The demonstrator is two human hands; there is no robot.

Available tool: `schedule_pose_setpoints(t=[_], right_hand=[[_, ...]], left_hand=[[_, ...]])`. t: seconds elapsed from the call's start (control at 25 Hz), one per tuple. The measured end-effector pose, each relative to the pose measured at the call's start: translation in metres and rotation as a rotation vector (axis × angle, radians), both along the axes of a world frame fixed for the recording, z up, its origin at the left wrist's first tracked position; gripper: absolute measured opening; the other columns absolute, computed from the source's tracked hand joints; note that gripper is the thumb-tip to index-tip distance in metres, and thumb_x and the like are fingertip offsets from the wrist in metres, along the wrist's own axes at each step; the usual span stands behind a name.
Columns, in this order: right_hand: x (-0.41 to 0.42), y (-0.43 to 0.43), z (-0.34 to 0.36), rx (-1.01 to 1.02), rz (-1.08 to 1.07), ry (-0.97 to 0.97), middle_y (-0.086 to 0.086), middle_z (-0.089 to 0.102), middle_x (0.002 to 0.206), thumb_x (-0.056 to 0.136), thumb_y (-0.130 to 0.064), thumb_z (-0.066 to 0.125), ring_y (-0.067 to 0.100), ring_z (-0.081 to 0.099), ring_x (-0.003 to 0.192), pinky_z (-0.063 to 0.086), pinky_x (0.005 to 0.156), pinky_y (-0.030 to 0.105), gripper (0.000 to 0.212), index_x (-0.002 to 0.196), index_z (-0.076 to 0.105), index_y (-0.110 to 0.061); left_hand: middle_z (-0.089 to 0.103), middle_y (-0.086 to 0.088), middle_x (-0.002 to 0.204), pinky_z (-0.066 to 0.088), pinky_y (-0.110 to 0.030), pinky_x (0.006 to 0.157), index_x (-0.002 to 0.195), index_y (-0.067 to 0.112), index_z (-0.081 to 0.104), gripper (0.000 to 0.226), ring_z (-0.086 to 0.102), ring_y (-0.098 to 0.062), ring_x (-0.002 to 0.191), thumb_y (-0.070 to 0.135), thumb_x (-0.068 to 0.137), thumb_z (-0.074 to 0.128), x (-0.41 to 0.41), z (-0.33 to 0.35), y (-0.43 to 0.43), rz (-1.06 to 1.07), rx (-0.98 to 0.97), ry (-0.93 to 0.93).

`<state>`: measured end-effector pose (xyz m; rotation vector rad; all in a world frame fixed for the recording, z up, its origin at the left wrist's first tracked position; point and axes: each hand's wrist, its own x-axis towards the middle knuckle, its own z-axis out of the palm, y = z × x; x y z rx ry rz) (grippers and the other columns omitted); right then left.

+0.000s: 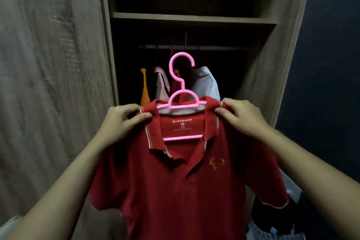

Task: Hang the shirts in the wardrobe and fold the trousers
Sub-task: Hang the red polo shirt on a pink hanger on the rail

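Red polo shirt (175, 191) on pink hanger (182, 84), below wardrobe rail (214, 47), ready for hooking. Left hand (120, 122), right hand (241, 119): grip clamped on its shoulders, keeping it level.

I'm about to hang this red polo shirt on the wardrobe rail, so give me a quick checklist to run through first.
Pink plastic hanger seated in the neck of the red polo shirt: ok.
Left hand and right hand pinching the shoulders: ok.
Hanger hook upright and free: ok.
Shirt collar buttoned: not ok, open.
Free space on the dark wardrobe rail beside the white shirt: cannot tell, too dark.
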<state>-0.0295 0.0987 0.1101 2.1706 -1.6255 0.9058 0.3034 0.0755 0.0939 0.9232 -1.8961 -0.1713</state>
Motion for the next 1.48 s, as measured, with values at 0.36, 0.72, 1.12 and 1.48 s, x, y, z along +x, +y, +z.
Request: schedule_pose_setpoints(t=[0.36,0.72,1.12,1.48], right_hand=[[0.031,-0.004,-0.020,-0.120,0.008,-0.403,0.008,0.058,0.109,0.086,-0.026,0.060,0.026,0.054,0.103,0.042,0.093,0.038,0.046,0.127,0.046,-0.010],[0.081,-0.006,0.004,0.352,0.087,-1.475,0.005,0.061,0.108,0.070,-0.056,0.053,0.022,0.060,0.101,0.047,0.094,0.035,0.058,0.110,0.054,-0.014],[-0.019,-0.056,0.009,0.250,-0.434,-0.762,0.016,0.065,0.101,0.073,-0.013,0.056,0.034,0.064,0.096,0.051,0.079,0.033,0.031,0.104,0.056,-0.005],[-0.078,-0.139,0.042,0.193,-0.338,-0.359,0.016,0.061,0.118,0.082,-0.012,0.055,0.033,0.057,0.111,0.046,0.083,0.032,0.038,0.119,0.048,-0.007]], left_hand=[[0.057,0.010,0.061,0.038,-0.018,0.054,0.074,0.031,0.053,0.029,0.053,-0.001,0.054,0.059,0.080,0.047,-0.015,-0.005,0.023,0.047,-0.003,-0.271],[0.063,-0.015,0.120,0.045,-0.040,0.090,0.129,0.022,0.045,0.042,0.055,-0.039,0.114,0.047,0.095,0.038,-0.141,-0.017,0.060,0.091,0.186,-0.495],[0.055,-0.016,0.131,0.040,-0.040,0.095,0.131,0.012,0.047,0.044,0.050,-0.036,0.120,0.032,0.092,0.047,-0.188,0.002,-0.060,0.172,0.068,-0.302],[-0.003,-0.022,0.156,0.025,-0.044,0.110,0.145,0.028,0.032,0.055,0.019,-0.044,0.138,0.038,0.094,0.048,-0.296,0.026,-0.205,0.165,0.053,-0.138]])
